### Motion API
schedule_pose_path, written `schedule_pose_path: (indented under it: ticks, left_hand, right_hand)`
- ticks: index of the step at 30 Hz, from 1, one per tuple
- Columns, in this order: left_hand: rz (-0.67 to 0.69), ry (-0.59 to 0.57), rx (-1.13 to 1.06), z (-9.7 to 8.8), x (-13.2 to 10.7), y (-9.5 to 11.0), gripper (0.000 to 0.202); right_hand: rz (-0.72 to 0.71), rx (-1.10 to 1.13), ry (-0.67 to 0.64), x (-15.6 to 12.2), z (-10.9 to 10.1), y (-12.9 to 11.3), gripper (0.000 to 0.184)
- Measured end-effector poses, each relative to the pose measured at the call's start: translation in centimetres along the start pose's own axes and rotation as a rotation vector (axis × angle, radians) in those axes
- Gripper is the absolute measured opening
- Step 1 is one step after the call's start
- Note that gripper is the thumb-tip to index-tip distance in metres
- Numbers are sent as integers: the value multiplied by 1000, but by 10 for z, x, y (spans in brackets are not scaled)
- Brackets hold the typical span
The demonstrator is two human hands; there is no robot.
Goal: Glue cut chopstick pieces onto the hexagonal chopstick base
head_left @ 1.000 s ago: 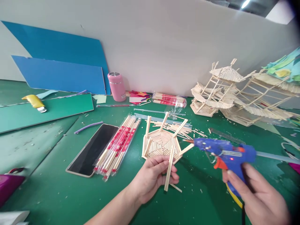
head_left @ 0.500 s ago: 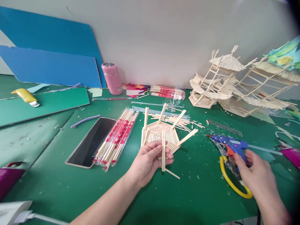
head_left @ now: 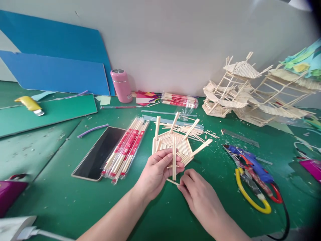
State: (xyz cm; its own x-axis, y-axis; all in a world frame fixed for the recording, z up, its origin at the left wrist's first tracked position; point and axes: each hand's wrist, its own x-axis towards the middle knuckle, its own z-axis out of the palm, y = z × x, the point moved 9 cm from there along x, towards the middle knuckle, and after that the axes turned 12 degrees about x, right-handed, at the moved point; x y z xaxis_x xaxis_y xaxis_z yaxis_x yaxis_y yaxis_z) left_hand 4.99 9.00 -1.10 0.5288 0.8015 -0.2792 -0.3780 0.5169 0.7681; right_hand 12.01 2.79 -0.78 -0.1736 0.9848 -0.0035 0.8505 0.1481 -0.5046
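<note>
My left hand (head_left: 156, 172) is closed around an upright post of joined wooden sticks (head_left: 174, 162), pinched between thumb and fingers. Behind it sits a hexagonal base of wooden sticks (head_left: 185, 147), with several posts rising and leaning outward from its rim. The post's lower end overlaps the near side of the base; whether it touches, I cannot tell. Low in front, my right hand (head_left: 200, 197) has its fingertips closed on the end of a short thin wooden stick (head_left: 172, 181). A blue glue gun (head_left: 258, 167) lies to the right on yellow-and-red-handled pliers (head_left: 240, 187).
Wrapped chopstick packs (head_left: 127, 147) and a phone (head_left: 99, 154) lie left. Loose stick pieces (head_left: 194, 130) are scattered behind the base. At the back stand a pink flask (head_left: 121, 86) and stick-built tower models (head_left: 225, 97). A yellow cutter (head_left: 30, 104) rests on a green board (head_left: 67, 108).
My right hand has let go of the glue gun, which now lies on the pliers, and moved left to the short stick. My left hand still holds the post.
</note>
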Motion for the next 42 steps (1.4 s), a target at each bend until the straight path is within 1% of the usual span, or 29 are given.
schedule_pose_path:
  ticks: [3, 7, 9, 12, 15, 17, 19, 21, 24, 25, 27, 30, 32, 35, 39, 42]
  left_hand:
    - [4, -1, 6, 1, 0, 1, 10]
    - [-20, 6, -5, 1, -1, -2, 12]
    - [-34, 18, -14, 0, 0, -4, 13]
    - [-43, 27, -27, -1, -1, -5, 13]
    - [-47, 25, -26, 0, -1, -4, 11]
    - [-53, 27, -19, -1, -2, -4, 11]
    - [-51, 27, -18, -1, -2, -3, 11]
    - [-38, 24, -21, -1, -1, -2, 11]
    - [-31, 22, -27, -1, -1, -1, 11]
    - [-36, 24, -31, -1, -1, -2, 12]
    - [-49, 25, -38, -1, -1, -5, 13]
    - [-67, 25, -30, -1, -1, -9, 14]
    - [-74, 19, -26, 0, -1, -11, 13]
    - [-76, 6, -38, 1, -1, -13, 10]
    - [-80, -9, -46, 3, -2, -14, 9]
    - [-75, -12, -47, 4, -2, -14, 10]
  right_hand:
    - [-21, -151, -43, -8, 0, 6, 18]
    - [-45, -190, -95, -16, 0, 11, 14]
    - [-60, -214, -112, -15, 0, 9, 15]
    - [-64, -299, -168, -6, 2, 2, 22]
    - [-10, -310, -226, 2, 2, -1, 26]
    - [26, -261, -230, 2, -3, 1, 25]
    - [57, -164, -224, -2, -11, 6, 22]
    - [110, -26, -234, -10, -20, 15, 19]
    - [228, 209, -268, -23, -33, 31, 12]
    - [259, 291, -254, -25, -38, 34, 9]
    - [299, 435, -169, -24, -51, 36, 6]
    - [290, 568, -40, -14, -64, 30, 16]
    - [249, 609, -4, -3, -63, 20, 21]
    - [202, 630, 37, 10, -60, 10, 22]
    - [179, 610, 37, 17, -53, 6, 21]
    - [150, 580, 66, 19, -53, 6, 20]
